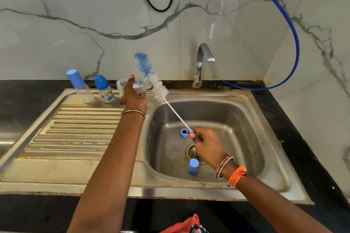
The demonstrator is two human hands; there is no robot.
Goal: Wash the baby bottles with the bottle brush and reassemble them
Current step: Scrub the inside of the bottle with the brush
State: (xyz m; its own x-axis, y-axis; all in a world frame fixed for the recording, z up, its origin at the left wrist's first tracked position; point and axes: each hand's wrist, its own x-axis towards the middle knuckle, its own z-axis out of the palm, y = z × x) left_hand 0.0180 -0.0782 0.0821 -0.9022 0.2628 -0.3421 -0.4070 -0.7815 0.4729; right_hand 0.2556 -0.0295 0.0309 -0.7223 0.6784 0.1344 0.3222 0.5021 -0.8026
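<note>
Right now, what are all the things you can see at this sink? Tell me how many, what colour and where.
open bottle: 1, clear, gripped sideways above the drainboard
bottle brush: 1, white and blue, bristles at the bottle's mouth
capped bottles: 2, clear with blue caps, back of the drainboard
cap: 1, blue, in the sink by the drain
ring: 1, blue, in the sink
sink: 1, steel
tap: 1, silver, behind the sink
hose: 1, blue, along the wall
left hand: holds the bottle
right hand: pinches the brush handle
</note>
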